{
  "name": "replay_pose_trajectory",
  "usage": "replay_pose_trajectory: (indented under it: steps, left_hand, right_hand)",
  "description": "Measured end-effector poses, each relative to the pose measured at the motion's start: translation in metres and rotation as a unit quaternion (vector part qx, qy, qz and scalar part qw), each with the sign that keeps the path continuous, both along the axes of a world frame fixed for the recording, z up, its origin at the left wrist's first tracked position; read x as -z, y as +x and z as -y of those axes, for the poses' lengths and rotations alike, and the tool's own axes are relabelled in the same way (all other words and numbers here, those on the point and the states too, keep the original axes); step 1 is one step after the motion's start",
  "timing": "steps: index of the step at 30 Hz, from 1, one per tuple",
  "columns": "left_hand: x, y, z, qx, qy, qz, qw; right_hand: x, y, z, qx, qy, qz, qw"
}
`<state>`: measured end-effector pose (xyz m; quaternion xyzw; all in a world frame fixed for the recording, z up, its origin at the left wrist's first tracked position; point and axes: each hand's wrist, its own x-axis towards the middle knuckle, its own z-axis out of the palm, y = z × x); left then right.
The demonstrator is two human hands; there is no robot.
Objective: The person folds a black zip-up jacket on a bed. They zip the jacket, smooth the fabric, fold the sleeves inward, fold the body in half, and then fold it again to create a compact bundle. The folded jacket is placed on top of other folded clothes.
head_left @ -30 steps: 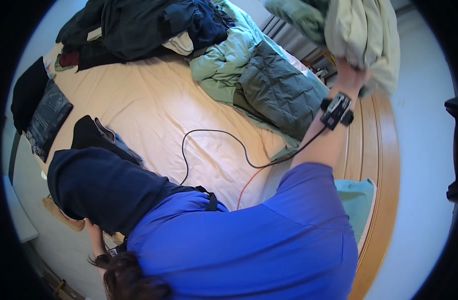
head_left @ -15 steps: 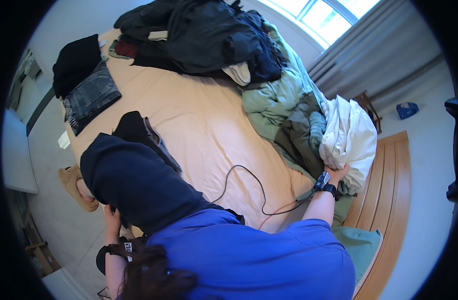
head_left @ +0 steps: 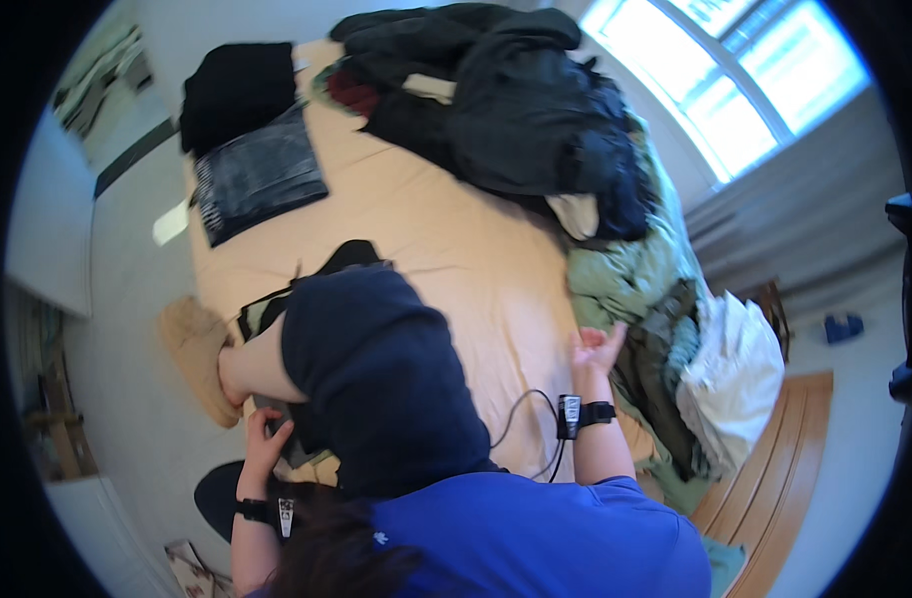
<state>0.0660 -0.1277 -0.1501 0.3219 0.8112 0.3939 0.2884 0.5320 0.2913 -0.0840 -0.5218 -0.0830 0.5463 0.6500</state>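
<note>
My right hand (head_left: 598, 349) is raised over the right side of the bed (head_left: 446, 224), palm up, with fingers apart and nothing in them. It is nearest to a heap of green bedding (head_left: 615, 284) and an olive-brown garment (head_left: 650, 374). My left hand (head_left: 267, 439) hangs low by the bed's near edge, next to my bent leg in navy shorts (head_left: 386, 369). Its fingers are bent but apart, with no held thing visible. Dark clothes (head_left: 348, 257) lie partly hidden behind and under that leg.
A large pile of dark clothes (head_left: 536, 110) covers the bed's far side. Folded grey jeans (head_left: 262, 169) and a folded black garment (head_left: 239, 95) lie far left. A bundled white cloth (head_left: 730, 374) sits at right by the wooden headboard (head_left: 775, 458). A black cable (head_left: 516, 404) hangs near my right wrist.
My right hand has left the white cloth and moved left, now palm up. My left hand has shifted slightly right. My leg has swung right, and the view has turned.
</note>
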Motion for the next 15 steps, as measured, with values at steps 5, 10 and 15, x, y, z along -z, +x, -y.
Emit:
replay_pose_trajectory:
  steps: [5,10,15]
  left_hand:
    - [-0.012,0.012,-0.015,-0.029,-0.05,-0.029,0.998]
    - [-0.016,0.006,-0.023,-0.057,-0.054,0.011,0.997]
    - [-0.011,0.003,-0.012,-0.097,-0.041,0.116,0.988]
  right_hand:
    - [0.053,-0.163,0.024,-0.594,-0.044,0.176,0.783]
    - [0.04,-0.223,0.022,-0.765,-0.052,0.285,0.575]
    - [0.027,-0.241,0.019,-0.8,-0.059,0.302,0.515]
